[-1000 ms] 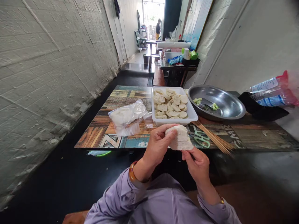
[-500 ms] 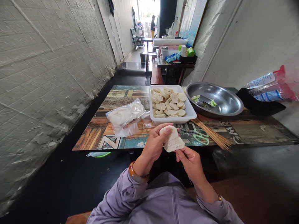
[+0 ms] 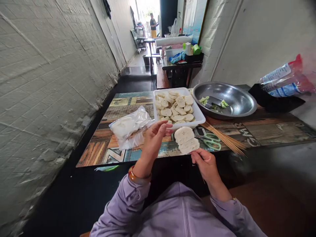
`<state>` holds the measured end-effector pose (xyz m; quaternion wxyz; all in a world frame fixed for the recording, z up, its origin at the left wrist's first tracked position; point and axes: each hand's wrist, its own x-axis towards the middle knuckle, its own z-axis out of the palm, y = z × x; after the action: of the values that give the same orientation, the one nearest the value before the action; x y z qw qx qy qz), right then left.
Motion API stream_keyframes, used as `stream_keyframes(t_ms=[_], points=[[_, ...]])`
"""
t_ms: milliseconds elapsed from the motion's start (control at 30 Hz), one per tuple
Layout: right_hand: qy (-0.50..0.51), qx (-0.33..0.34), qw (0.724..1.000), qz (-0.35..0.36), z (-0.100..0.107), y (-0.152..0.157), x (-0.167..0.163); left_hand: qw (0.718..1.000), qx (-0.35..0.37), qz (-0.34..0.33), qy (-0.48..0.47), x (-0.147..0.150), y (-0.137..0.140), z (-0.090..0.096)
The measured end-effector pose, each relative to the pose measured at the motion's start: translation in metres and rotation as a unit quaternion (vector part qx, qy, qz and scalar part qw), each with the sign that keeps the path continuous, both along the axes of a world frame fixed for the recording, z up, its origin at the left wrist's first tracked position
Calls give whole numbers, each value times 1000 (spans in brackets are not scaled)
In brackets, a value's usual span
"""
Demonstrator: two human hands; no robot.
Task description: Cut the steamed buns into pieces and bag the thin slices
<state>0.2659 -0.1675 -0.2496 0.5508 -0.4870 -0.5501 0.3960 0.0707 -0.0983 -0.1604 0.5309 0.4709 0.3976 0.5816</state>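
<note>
My right hand (image 3: 204, 162) pinches a thin wooden skewer at the lower edge of two pale, bread-like slices (image 3: 187, 141), which sit one above the other. Most of that skewer is hidden by the slices and fingers. Left of them, my left hand (image 3: 155, 136) is raised with its fingers apart, holding nothing. Just behind stands a white plastic tub (image 3: 200, 121) filled with similar slices (image 3: 180, 101). Green-handled scissors (image 3: 212, 141) lie to the right of the held slices, beside a loose bunch of bamboo skewers (image 3: 225, 137).
A clear plastic bag (image 3: 127, 126) with white contents lies on the table's left. At the right stands a steel basin (image 3: 243, 102) with green scraps and a dark blade-like thing in it. Red-topped plastic packages (image 3: 283, 80) sit beyond it. A person (image 3: 153, 26) stands in the far doorway.
My left hand has let go of the slices and moved left. My right hand now holds them up alone on the skewer, slightly farther right. The view has shifted a little.
</note>
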Motion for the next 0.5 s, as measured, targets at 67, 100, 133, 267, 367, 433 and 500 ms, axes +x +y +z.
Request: stream_keyframes(t_ms=[67,100,133,267,367,433,500], points=[[35,-7,999,-25,-5,5,8,995,49,23,86,-2,21,5],[53,-10,998,-35,-7,8,12,986,73,28,146,-2,33,7],[70,-13,997,-42,-9,10,15,971,101,29,214,-2,46,8],[104,-21,993,-48,-15,13,21,868,187,-42,458,9,92,8],[110,-26,992,-50,-16,12,23,805,222,-97,541,21,114,5],[110,-29,992,-46,-16,12,24,794,251,-124,540,28,124,3],[109,-30,993,-45,-15,12,25,796,264,-161,520,33,131,3]])
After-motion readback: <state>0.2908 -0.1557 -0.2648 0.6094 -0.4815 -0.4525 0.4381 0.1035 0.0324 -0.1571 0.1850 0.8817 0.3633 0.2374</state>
